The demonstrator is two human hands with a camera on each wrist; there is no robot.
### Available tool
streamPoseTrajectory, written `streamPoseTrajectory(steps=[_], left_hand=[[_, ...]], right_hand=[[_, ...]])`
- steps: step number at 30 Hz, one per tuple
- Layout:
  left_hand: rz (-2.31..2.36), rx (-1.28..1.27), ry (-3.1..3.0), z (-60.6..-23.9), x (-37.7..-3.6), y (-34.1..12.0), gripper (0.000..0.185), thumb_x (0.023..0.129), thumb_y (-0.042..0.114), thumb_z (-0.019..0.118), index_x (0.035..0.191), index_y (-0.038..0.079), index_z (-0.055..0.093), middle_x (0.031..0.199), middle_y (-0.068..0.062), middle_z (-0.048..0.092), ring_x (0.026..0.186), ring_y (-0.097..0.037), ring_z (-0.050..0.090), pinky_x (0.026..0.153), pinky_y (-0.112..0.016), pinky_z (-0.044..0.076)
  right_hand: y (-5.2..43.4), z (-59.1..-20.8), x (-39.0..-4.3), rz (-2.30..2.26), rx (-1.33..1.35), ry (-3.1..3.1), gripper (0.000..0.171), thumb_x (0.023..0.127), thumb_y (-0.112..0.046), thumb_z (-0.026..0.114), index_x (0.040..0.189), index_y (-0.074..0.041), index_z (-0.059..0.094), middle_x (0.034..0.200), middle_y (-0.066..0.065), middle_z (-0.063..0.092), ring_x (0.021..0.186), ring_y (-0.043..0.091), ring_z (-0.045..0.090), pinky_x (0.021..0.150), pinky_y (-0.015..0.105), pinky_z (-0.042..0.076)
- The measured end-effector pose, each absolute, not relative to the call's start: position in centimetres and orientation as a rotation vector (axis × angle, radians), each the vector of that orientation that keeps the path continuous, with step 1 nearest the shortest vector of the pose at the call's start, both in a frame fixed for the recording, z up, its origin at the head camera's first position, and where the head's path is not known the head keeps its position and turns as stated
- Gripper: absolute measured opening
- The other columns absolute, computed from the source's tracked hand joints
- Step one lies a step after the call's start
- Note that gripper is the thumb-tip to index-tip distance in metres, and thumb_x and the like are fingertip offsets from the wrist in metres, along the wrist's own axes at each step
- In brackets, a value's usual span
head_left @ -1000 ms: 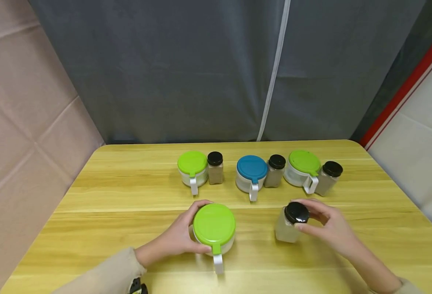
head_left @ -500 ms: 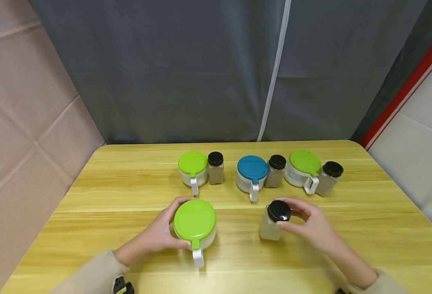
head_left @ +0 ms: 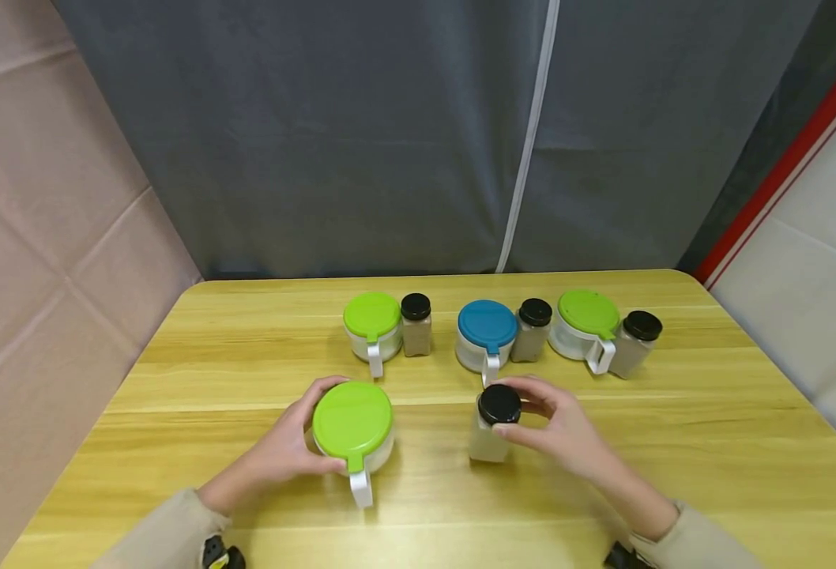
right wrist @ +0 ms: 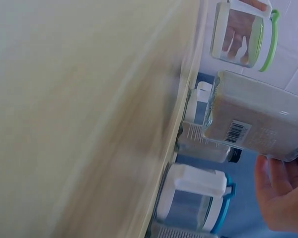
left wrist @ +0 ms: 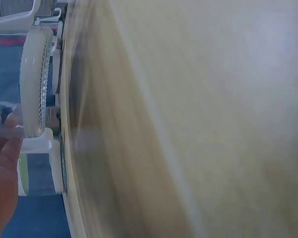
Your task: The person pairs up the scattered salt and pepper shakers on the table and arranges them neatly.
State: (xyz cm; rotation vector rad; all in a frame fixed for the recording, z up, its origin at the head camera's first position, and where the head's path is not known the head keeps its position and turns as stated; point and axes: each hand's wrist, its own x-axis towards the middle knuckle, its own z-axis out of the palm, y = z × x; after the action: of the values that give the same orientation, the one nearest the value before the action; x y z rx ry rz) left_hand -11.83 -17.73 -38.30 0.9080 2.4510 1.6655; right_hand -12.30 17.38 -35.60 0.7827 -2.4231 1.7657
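Note:
My left hand (head_left: 280, 449) grips a seasoning jar with a green lid and white handle (head_left: 354, 423) from its left side, handle towards me. In the left wrist view that seasoning jar (left wrist: 34, 79) has a ribbed clear base, apparently held just off the table. My right hand (head_left: 563, 423) pinches the black lid of a square clear spice jar (head_left: 489, 441) between thumb and fingers. The right wrist view shows this spice jar (right wrist: 258, 119) with a barcode label, its base apart from the tabletop. Both jars stay upright, with a gap between them.
Along the back of the wooden table (head_left: 247, 332) stand a green-lidded jar (head_left: 372, 316), a spice jar (head_left: 416, 325), a blue-lidded jar (head_left: 487, 325), another spice jar (head_left: 532, 332), another green-lidded jar (head_left: 587, 316) and a third spice jar (head_left: 635, 344). A grey curtain (head_left: 354, 142) hangs behind.
Both hands have moved left, carrying the green-lidded seasoning jar and the black-lidded spice jar with them. The back row has not moved.

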Motion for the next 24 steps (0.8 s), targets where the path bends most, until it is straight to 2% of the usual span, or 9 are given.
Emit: streamPoseTrajectory(steps=[6, 17, 24], left_hand=[[1.703, 0.938, 2.455, -38.6, -12.5, -18.3, 0.094, 0.055, 0.008, 0.082, 0.132, 0.003, 0.028, 0.125, -0.008, 0.043, 0.113, -0.019, 0.041, 0.096, -0.025, 0.026], [1.702, 0.914, 2.431, -36.8, -12.2, -17.5, 0.085, 0.060, 0.000, 0.078, 0.127, -0.010, 0.027, 0.122, -0.016, 0.043, 0.110, -0.017, 0.042, 0.094, -0.021, 0.026], [1.678, 0.853, 2.443, -36.7, -12.3, -17.2, 0.085, 0.060, 0.000, 0.078, 0.128, -0.008, 0.028, 0.123, -0.015, 0.042, 0.111, -0.017, 0.042, 0.094, -0.023, 0.027]], right_hand=[[16.0, -35.5, -12.9, 1.818, 0.800, -2.436, 0.046, 0.070, -0.007, 0.074, 0.112, 0.000, 0.056, 0.108, 0.008, 0.057, 0.093, 0.018, 0.056, 0.081, 0.029, 0.045], [13.4, -35.4, -13.8, 1.887, 0.857, -2.469, 0.047, 0.070, -0.013, 0.075, 0.112, -0.005, 0.057, 0.109, 0.006, 0.055, 0.096, 0.018, 0.054, 0.082, 0.028, 0.044], [11.9, -35.7, -14.5, 1.930, 0.949, -2.443, 0.046, 0.072, -0.014, 0.074, 0.113, -0.004, 0.057, 0.109, 0.005, 0.056, 0.095, 0.017, 0.055, 0.082, 0.029, 0.044]])
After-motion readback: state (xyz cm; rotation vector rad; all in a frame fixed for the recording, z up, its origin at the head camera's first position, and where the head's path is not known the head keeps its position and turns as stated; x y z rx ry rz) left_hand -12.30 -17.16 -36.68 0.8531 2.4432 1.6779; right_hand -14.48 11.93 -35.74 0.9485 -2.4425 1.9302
